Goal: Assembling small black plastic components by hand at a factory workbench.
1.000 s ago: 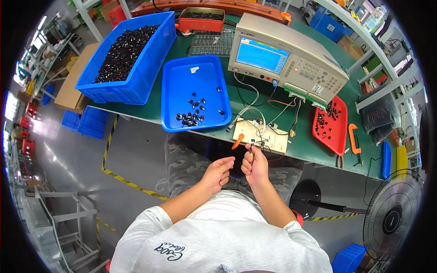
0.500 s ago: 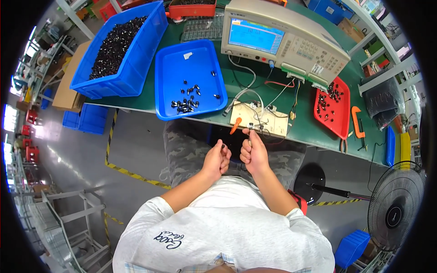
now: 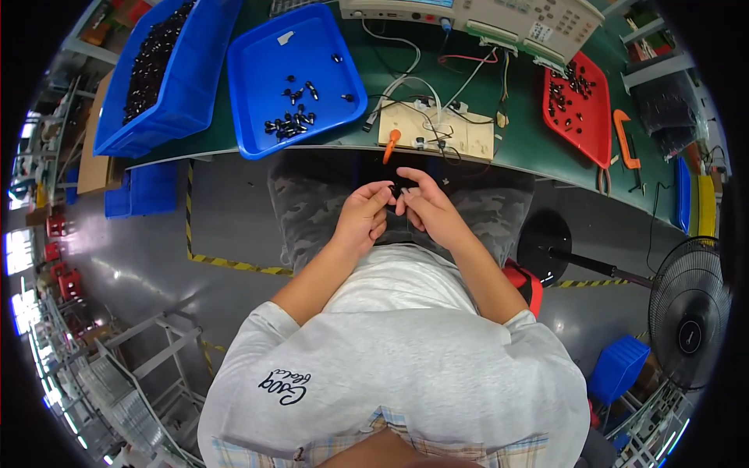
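In front of my lap, both hands are close together below the table edge. My left hand [image 3: 363,214] is closed, its thumb and index finger pinching a small black part [image 3: 395,189]. My right hand [image 3: 429,207] meets it from the right, thumb and fingertips pressed together beside the part with the index finger raised; what they hold is mostly hidden. Just beyond, a pale board [image 3: 472,136] with wires lies at the table edge, an orange handle [image 3: 392,143] sticking out from its front. Similar black-and-silver parts [image 3: 290,125] lie loose in a shallow blue tray [image 3: 261,66].
A deep blue bin [image 3: 183,97] full of small black parts stands far left. Behind the board is a beige bench instrument [image 3: 515,19] with cables. On the right are a red tray [image 3: 597,105] of parts, an orange tool [image 3: 626,140] and a standing fan [image 3: 671,312].
My right hand has come away from the board's front edge toward me and to the left, meeting my left hand. The view has tilted, so the table sits higher in the picture.
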